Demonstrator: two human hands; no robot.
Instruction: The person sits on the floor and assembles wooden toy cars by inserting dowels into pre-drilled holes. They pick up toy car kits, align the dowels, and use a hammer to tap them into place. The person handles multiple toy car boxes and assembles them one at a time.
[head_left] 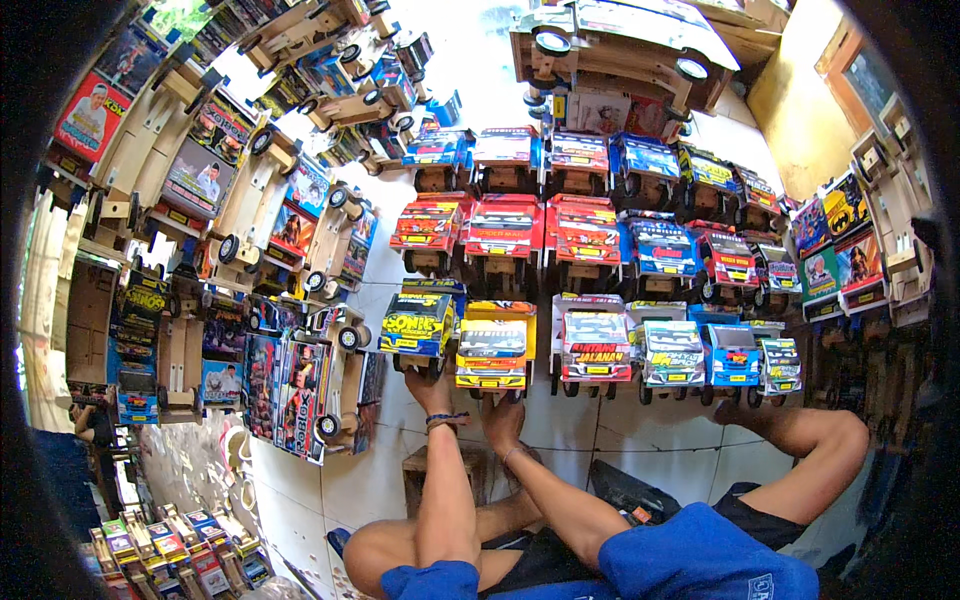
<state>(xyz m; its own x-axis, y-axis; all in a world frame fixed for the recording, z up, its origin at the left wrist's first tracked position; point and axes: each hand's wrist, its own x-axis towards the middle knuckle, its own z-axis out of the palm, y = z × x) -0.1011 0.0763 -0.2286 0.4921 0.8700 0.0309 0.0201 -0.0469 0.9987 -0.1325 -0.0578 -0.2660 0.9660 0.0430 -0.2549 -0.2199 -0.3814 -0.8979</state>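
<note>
My left hand [430,392] reaches to the lower front of a blue-and-yellow toy truck [418,322], its fingers hidden beneath the truck. Close beside it, my right hand [502,418] is at the underside of a yellow-orange toy truck [492,345]; those fingers are covered too. Whether either hand grips its truck cannot be made out. Both trucks stand side by side at the left end of the nearest row. To their right in that row are a white-and-red truck [592,345], a white-green truck [672,352] and a blue truck [732,353].
Behind are further rows with a red truck [503,230] among them. Stacked wooden toy trucks [300,390] rise on the left; more trucks [850,240] stand at the right. A wooden block [420,480] sits on the tiled floor [370,480] by my legs. A large truck [625,45] is at the back.
</note>
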